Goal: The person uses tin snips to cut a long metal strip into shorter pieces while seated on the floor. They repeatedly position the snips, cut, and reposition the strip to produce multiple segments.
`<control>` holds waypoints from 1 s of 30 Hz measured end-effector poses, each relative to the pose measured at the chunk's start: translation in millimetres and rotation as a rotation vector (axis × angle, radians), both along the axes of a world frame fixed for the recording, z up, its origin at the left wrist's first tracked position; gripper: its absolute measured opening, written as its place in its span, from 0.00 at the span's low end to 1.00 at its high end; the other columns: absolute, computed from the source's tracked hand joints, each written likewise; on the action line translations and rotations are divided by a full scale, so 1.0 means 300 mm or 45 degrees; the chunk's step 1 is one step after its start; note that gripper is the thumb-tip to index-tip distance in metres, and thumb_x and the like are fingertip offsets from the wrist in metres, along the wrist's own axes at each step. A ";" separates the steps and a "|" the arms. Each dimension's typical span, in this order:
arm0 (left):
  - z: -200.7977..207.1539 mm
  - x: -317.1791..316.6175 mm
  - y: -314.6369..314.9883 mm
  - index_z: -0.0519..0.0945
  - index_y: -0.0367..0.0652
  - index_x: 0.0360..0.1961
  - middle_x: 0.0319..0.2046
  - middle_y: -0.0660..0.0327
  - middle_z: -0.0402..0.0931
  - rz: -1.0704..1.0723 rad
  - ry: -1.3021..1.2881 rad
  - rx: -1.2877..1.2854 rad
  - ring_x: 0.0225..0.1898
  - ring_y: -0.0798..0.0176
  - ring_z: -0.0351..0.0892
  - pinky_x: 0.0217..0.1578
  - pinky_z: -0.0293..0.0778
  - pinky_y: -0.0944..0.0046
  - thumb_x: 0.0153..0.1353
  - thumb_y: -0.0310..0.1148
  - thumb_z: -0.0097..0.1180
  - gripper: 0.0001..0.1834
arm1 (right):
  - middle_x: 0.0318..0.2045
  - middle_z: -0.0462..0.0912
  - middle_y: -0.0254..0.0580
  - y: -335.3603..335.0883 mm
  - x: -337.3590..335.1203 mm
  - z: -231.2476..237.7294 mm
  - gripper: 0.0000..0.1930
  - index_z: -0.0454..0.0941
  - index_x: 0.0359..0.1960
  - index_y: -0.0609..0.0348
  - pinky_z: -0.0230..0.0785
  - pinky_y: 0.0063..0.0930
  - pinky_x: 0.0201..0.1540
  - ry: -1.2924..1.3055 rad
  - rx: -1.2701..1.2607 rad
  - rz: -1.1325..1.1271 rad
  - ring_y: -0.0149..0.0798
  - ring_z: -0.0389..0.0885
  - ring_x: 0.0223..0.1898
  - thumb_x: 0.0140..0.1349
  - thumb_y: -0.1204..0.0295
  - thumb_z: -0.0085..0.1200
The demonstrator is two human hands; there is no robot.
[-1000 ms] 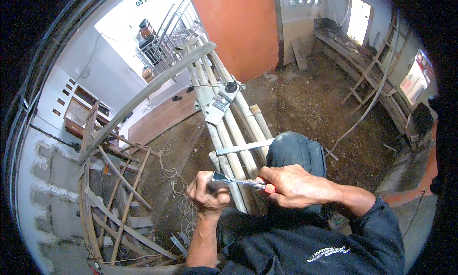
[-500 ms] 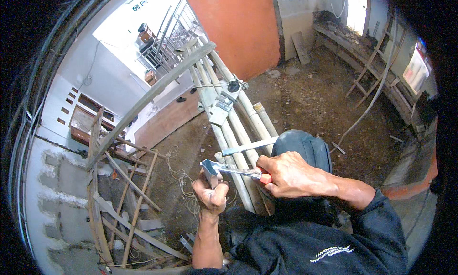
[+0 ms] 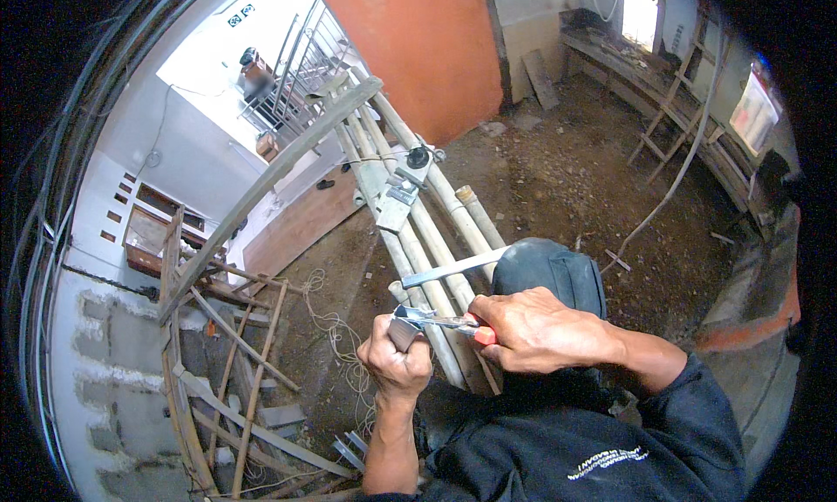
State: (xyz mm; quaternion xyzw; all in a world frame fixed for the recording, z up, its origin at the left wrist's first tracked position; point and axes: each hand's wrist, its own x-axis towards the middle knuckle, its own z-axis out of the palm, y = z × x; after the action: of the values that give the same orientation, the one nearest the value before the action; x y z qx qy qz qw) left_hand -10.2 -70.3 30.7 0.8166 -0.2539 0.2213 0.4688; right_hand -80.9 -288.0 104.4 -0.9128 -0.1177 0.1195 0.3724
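Gripping a short grey metal piece (image 3: 403, 332) in the left hand (image 3: 392, 358), with fingers curled around it. Clasping red-handled snips (image 3: 483, 335) in the right hand (image 3: 545, 332), closed about the handles, with the tips at the piece's upper end. Holding both left of a dark-clothed knee (image 3: 547, 274), by the near end of pale poles (image 3: 457, 209).

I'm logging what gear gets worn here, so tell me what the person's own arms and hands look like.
The left hand and right hand are ungloved, with no watch showing. The near-black right sleeve leaves the right forearm bare; the left forearm is bare too. The matching shirt carries white lettering.
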 end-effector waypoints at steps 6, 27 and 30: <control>0.017 0.012 -0.001 0.74 0.40 0.28 0.16 0.51 0.73 -0.001 -0.019 0.115 0.18 0.45 0.78 0.23 0.74 0.54 0.45 0.26 0.55 0.07 | 0.22 0.80 0.63 -0.008 0.009 -0.030 0.15 0.74 0.35 0.66 0.72 0.57 0.34 -0.089 -0.040 -0.059 0.66 0.81 0.29 0.65 0.62 0.49; -0.001 0.019 0.005 0.76 0.37 0.44 0.26 0.61 0.72 -0.357 0.608 -0.312 0.19 0.72 0.71 0.18 0.74 0.69 0.67 0.48 0.59 0.22 | 0.26 0.80 0.65 -0.053 0.025 0.004 0.15 0.74 0.35 0.68 0.71 0.57 0.36 -0.222 -0.131 -0.058 0.67 0.80 0.32 0.66 0.64 0.49; -0.012 0.012 -0.005 0.78 0.34 0.43 0.28 0.61 0.72 -0.205 0.359 -0.202 0.19 0.71 0.70 0.17 0.73 0.69 0.68 0.46 0.58 0.21 | 0.23 0.80 0.63 -0.059 0.013 0.031 0.14 0.73 0.35 0.67 0.70 0.57 0.36 -0.160 -0.169 -0.053 0.67 0.80 0.31 0.66 0.65 0.48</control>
State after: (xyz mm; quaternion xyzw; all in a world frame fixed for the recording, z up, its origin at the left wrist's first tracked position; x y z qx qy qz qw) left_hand -6.6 -71.7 27.1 0.7769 -0.2322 0.0858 0.5789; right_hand -76.8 -305.7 113.8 -0.9433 -0.1136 0.0619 0.3055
